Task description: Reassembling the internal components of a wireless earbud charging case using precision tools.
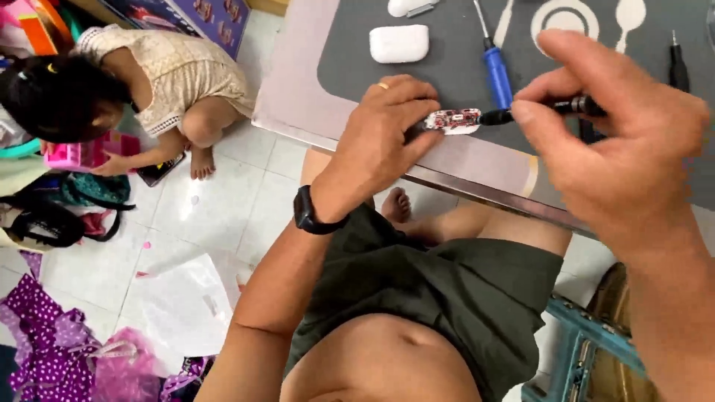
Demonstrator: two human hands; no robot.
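My left hand (pixel 383 130) pinches a small white device with an exposed red circuit board (pixel 456 120) against the grey table mat (pixel 447 67). My right hand (pixel 618 141) grips a black screwdriver (pixel 573 106), whose tip touches the right end of the board. A ring sits on my left hand and a black watch (pixel 309 212) on that wrist.
On the mat lie a blue-handled screwdriver (pixel 497 71), a white earbud case (pixel 399 43), another white piece (pixel 408 7) and a black tool (pixel 678 67). A child (pixel 149 82) crouches on the tiled floor at left with a pink toy. Bags and purple cloth (pixel 52 350) lie below.
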